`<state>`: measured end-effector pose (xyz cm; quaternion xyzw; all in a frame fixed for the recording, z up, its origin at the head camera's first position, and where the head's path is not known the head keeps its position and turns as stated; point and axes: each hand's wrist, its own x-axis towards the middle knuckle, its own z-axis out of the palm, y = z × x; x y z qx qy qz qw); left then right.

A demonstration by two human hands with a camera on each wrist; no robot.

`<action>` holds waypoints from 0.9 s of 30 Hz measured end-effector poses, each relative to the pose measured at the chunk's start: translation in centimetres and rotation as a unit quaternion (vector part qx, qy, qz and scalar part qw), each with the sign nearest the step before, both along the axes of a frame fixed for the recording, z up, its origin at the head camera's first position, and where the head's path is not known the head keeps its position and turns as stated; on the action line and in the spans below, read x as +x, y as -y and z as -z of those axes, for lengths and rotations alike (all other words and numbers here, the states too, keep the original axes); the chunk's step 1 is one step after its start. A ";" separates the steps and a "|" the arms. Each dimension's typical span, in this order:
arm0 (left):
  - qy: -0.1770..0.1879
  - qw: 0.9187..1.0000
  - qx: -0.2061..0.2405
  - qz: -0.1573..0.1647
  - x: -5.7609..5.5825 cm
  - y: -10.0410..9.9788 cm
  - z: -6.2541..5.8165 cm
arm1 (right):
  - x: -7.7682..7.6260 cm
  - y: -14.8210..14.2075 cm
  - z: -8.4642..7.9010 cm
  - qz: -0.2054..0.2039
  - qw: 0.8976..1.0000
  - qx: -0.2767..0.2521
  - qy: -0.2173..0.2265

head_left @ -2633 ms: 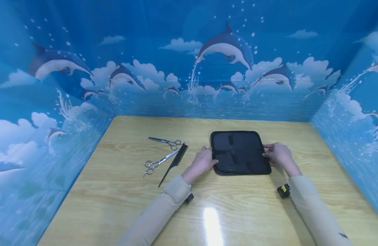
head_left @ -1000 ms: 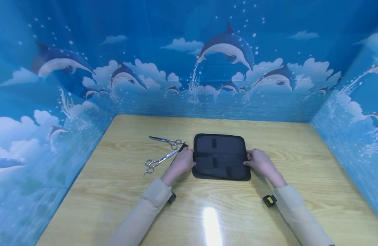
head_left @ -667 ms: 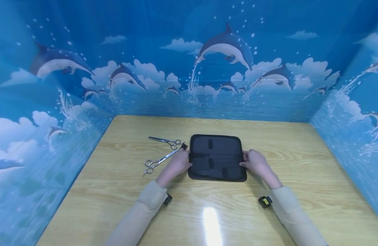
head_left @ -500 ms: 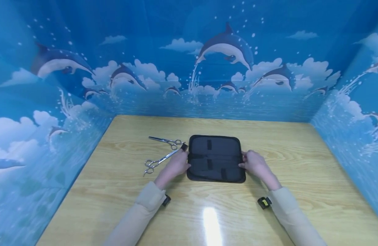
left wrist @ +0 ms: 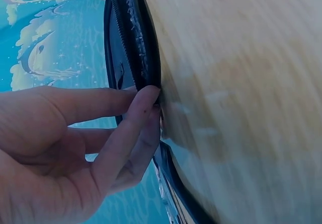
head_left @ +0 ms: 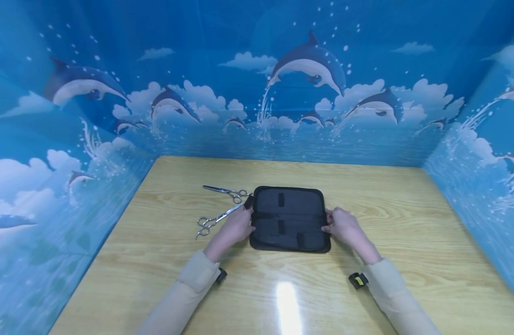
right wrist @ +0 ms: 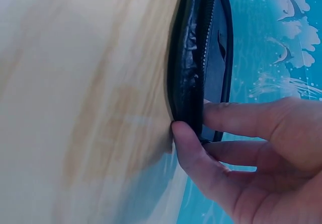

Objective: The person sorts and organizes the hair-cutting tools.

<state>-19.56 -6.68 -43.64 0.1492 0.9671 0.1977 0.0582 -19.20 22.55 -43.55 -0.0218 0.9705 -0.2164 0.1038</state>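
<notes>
An unfolded black zippered case (head_left: pixel 288 218) lies on the wooden table, its inner side with dark elastic loops facing up. My left hand (head_left: pixel 236 227) pinches its left edge between thumb and fingers. At the opposite edge my right hand (head_left: pixel 344 225) pinches the case in the same manner. Both wrist views show the fingertips on the zipped rim (left wrist: pixel 143 38). A black tail comb (head_left: pixel 249 202) is mostly hidden beneath my left hand and wrist; only its upper end shows in the head view.
Left of the case lie two pairs of silver scissors, one with a dark-looking upper blade (head_left: pixel 216 189) farther back and a nearer pair (head_left: pixel 228 213) slanting toward the comb. A blue dolphin-print curtain (head_left: pixel 282 135) borders the table at the back and sides.
The case has slid left and slightly nearer to me, held by both hands throughout. My left hand now covers most of the comb. The scissors stay where they were.
</notes>
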 end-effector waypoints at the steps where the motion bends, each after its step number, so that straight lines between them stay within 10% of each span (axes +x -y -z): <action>1: -0.002 1.000 0.001 0.001 0.1 0.1 0.0 | 0.1 0.0 0.0 -0.002 1.000 -0.002 -0.002; 27: 0.006 1.000 -0.006 0.002 1.2 0.7 -0.2 | 1.4 0.5 0.0 -0.018 1.000 0.003 -0.013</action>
